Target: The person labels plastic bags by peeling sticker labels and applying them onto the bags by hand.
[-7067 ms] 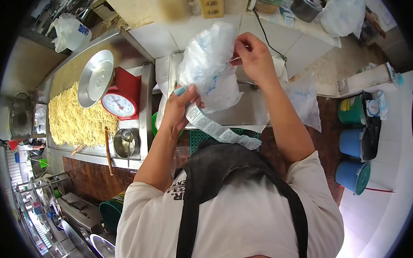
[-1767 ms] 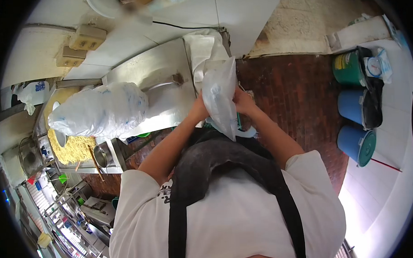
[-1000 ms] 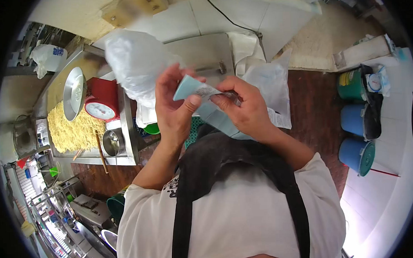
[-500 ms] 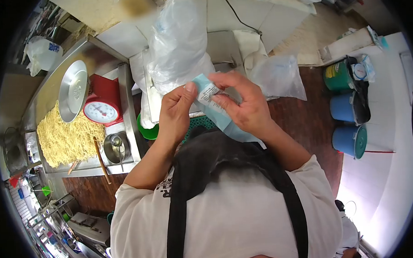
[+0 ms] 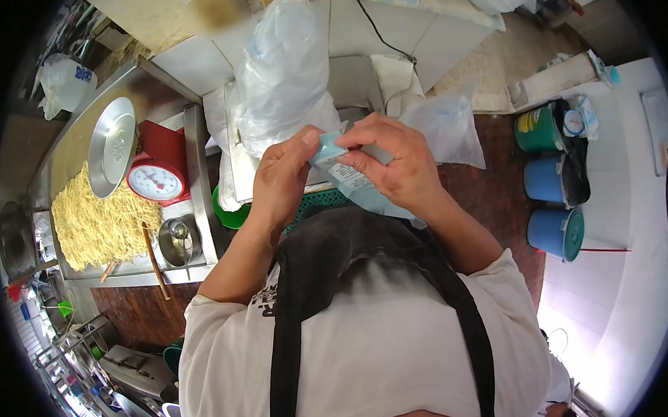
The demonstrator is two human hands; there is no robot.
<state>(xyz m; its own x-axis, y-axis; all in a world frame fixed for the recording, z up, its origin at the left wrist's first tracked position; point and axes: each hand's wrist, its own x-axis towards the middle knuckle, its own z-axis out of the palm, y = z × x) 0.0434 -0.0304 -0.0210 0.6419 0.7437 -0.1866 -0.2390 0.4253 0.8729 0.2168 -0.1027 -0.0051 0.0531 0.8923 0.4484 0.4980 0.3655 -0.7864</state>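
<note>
A light blue plastic bag [image 5: 353, 180] with printed lettering is held up in front of my chest, its lower end hanging toward my apron. My left hand [image 5: 283, 177] pinches its top left corner between thumb and fingers. My right hand [image 5: 402, 162] grips the top edge a little to the right, thumb and forefinger pressed together on the plastic. The lettering is too small to read. Just beyond my hands stands a tall bundle of clear plastic bags [image 5: 285, 70].
Left, a metal counter carries a heap of yellow noodles [image 5: 99, 224], a red scale [image 5: 159, 163] with a metal pan [image 5: 113, 146], a small pot [image 5: 179, 242] and a wooden stick [image 5: 156, 262]. A clear bag [image 5: 449, 127] lies right of the bundle. Lidded buckets [image 5: 550, 179] line the right wall.
My fingers have shifted along the bag's top edge, with my right hand now pinching nearer the corner. The bag has tilted and its printed side sits lower. The view has moved slightly.
</note>
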